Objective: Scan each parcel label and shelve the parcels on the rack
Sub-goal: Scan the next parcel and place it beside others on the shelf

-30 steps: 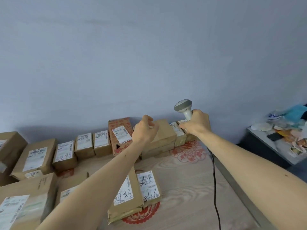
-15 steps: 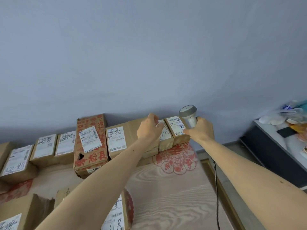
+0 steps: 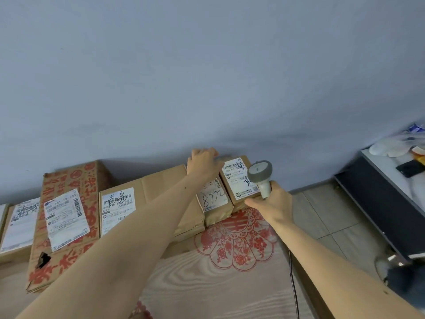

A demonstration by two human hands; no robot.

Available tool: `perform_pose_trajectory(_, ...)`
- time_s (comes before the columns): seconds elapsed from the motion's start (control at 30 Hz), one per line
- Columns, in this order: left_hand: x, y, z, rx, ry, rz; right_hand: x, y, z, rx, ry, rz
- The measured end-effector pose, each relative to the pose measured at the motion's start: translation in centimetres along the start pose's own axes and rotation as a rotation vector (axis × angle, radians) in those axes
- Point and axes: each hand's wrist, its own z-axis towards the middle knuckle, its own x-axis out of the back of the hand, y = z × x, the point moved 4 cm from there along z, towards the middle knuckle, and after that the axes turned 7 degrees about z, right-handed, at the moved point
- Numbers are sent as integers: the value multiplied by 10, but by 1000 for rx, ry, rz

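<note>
Brown cardboard parcels with white labels stand in a row against the grey wall. My left hand (image 3: pixel 202 164) reaches over the far end of a small parcel marked 8772 (image 3: pixel 215 201), and its fingers curl over that end. My right hand (image 3: pixel 273 203) grips the handle of a grey-white barcode scanner (image 3: pixel 259 172). The scanner's head hangs just over the label of the rightmost small parcel (image 3: pixel 236 178). A wider flat parcel (image 3: pixel 161 187) lies under my left forearm.
A tall box with red printing (image 3: pixel 69 180) and another labelled parcel (image 3: pixel 20 217) stand to the left. The wood-grain table top (image 3: pixel 230 295) carries a red paper-cut pattern. The scanner cable (image 3: pixel 293 284) hangs off its right edge. A dark cabinet (image 3: pixel 379 203) with clutter stands at right.
The view has shifted right and closer to the back row. My left hand moved from the wide parcel to the far end of the 8772 parcel. The scanner dropped over the rightmost label.
</note>
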Motion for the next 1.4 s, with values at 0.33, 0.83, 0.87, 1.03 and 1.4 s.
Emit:
perform_pose_trajectory(0.33,-32,6,18,-23,-184,166,-10,14,11,-17,-25,-26)
perform_pose_trajectory(0.83,-18,20,7,12,-116,101,0,18,14,72,10,16)
perform_pose_trajectory(0.87,-12,24,4,13,-94,74,4,16,12,82,19,19)
perform_pose_trajectory(1.03,17,39,-22,55,27,-186,35,3,-6,160,44,58)
perform_pose_trajectory(1.4,51,55,-155,169,183,-871,100,-22,-97,318,-8,169)
